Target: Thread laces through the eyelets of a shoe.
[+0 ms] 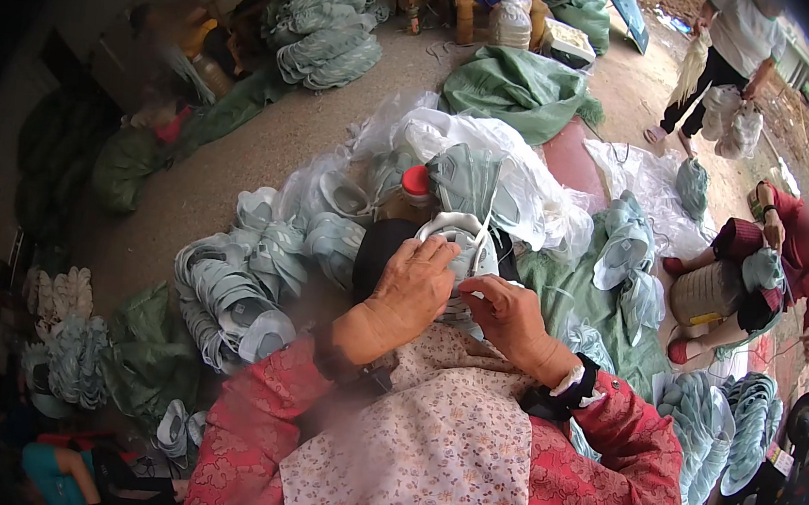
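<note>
A pale grey-green shoe upper [484, 258] with a white collar is in front of me above my lap. My left hand [414, 288] is closed on its near left edge, fingers bent over the collar. Close by on the right, my right hand [512, 323] is pinched at the upper's eyelet side; what its fingertips hold is too small to make out. A white lace [491, 202] rises from the upper. Just beyond stands another grey-green upper [465, 179], beside a red cap [416, 181]. A floral apron [411, 438] covers my lap.
Nested shoe uppers [226, 284] are heaped to my left, with more stacks [699, 427] at right. White plastic bags [526, 201] and a green sack [513, 88] lie ahead. A person in red [799, 247] sits at right; another person [736, 51] stands farther off, holding bags.
</note>
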Available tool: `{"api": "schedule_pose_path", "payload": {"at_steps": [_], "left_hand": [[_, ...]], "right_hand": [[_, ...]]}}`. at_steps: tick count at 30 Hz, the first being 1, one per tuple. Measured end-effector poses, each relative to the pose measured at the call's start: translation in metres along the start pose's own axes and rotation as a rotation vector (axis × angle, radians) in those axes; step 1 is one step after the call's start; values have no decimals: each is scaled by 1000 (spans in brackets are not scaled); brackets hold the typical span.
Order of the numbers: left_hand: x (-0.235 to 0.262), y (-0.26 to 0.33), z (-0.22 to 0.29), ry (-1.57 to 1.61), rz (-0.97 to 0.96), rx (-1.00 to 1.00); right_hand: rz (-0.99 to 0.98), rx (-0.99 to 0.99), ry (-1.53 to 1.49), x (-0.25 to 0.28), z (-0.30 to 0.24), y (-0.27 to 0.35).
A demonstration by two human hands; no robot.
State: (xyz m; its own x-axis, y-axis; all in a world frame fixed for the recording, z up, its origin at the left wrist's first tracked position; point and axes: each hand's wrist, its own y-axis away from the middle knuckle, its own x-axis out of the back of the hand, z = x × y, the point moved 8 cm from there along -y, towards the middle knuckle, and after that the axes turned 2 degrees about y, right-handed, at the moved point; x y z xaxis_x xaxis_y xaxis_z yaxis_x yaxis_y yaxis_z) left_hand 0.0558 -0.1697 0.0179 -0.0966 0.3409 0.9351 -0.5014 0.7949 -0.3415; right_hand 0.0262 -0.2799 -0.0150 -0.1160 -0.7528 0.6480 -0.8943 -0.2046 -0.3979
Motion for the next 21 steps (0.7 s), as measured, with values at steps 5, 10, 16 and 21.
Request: {"api": "schedule_pose_path", "payload": {"at_steps": [5,10,16,21], "left_hand": [[35,16,-6,-155,196,-81],[137,82,-119,-460,337,376],[159,233,-234,-762,81,940],[98,210,-217,-343,77,778]], "right_hand": [[-58,-27,-117,10,-5,-3],[57,-353,-595,52,35,4],[-230,-523,-294,52,67,15],[-447,-655,-504,12,74,38]]}}
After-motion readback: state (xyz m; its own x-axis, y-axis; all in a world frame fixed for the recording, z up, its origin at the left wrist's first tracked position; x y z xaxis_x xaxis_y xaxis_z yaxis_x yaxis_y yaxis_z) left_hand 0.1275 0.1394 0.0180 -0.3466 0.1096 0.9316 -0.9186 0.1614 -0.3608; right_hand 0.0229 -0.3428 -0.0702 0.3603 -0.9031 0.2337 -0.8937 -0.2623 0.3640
